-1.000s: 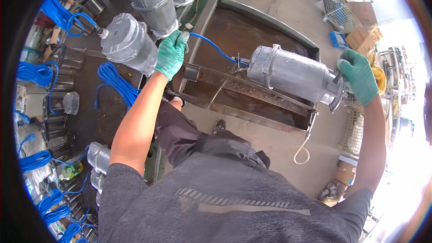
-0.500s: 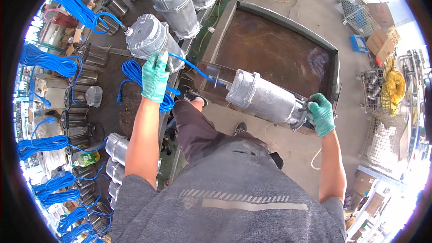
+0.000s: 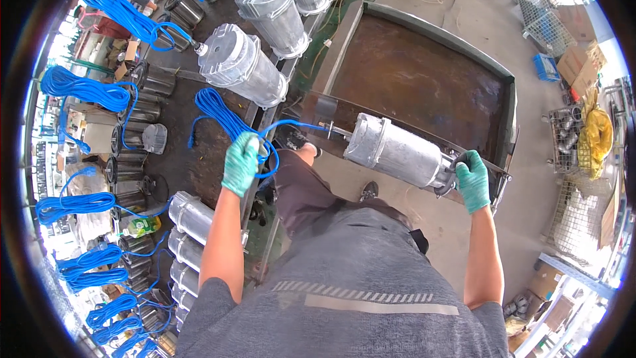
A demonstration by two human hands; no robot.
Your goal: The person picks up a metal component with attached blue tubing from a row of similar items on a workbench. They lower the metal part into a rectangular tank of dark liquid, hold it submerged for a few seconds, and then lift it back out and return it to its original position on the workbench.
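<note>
A silver cylindrical pump [image 3: 397, 152] lies tilted over the near edge of a tank, its right end lower and closer to me. In its green glove, my right hand [image 3: 472, 182] is wrapped round the dark handle [image 3: 448, 174] at that right end. A blue cable [image 3: 291, 121] leaves the pump's left end and runs to a blue cable coil [image 3: 222, 109] on the bench edge. My left hand [image 3: 241, 163], also gloved in green, is closed on the near end of that coil, its fingers partly hiding the strands.
Behind the pump is a shallow rectangular tank [image 3: 417, 76] with a brown inside. Silver pump housings [image 3: 242, 66] stand along the bench to my left. More blue cable coils [image 3: 86, 89] and dark metal cylinders lie beyond. Wire baskets [image 3: 576, 215] stand at the right.
My left hand has come down toward me, from the cable beside the housing to the near end of the coil. My right hand still holds the pump's handle.
</note>
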